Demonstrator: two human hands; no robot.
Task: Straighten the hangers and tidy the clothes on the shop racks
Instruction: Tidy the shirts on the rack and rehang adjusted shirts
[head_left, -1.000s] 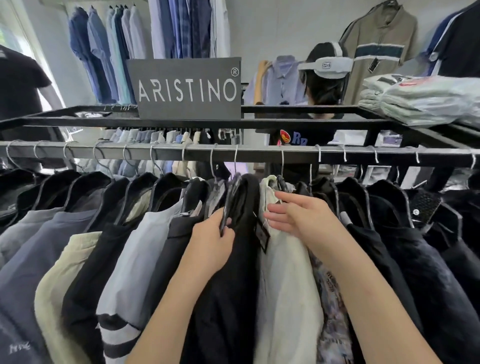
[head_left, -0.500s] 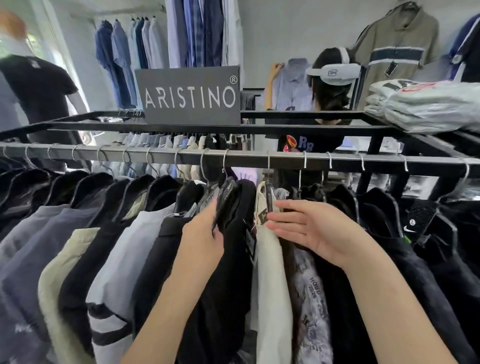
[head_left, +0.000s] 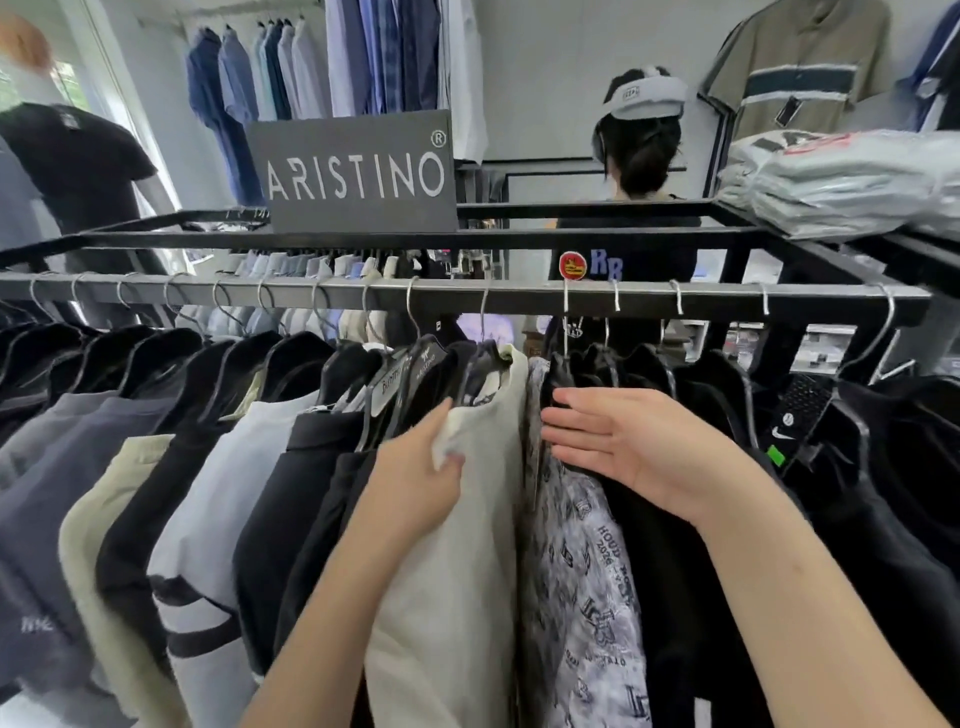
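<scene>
A metal rail (head_left: 467, 292) carries a row of shirts on black hangers. My left hand (head_left: 415, 478) grips the shoulder of a cream shirt (head_left: 467, 545) near the middle, with its thumb pinching the fabric. To its right hangs a grey printed shirt (head_left: 582, 571). My right hand (head_left: 628, 447) lies flat, fingers straight, against the black garment (head_left: 670, 571) just right of the printed shirt, pressing it to the right. A gap shows between the cream shirt and the printed one.
A grey ARISTINO sign (head_left: 358, 171) stands on the black top frame (head_left: 519, 239). Folded packed shirts (head_left: 841, 182) lie at the right. A person with a white headset (head_left: 644, 140) stands behind the rack; another person in black (head_left: 67, 166) is at the far left.
My left hand let go of the black garment's hanger and moved right onto the cream shirt. My right hand shifted right and flattened on the black garment. The view moved closer.
</scene>
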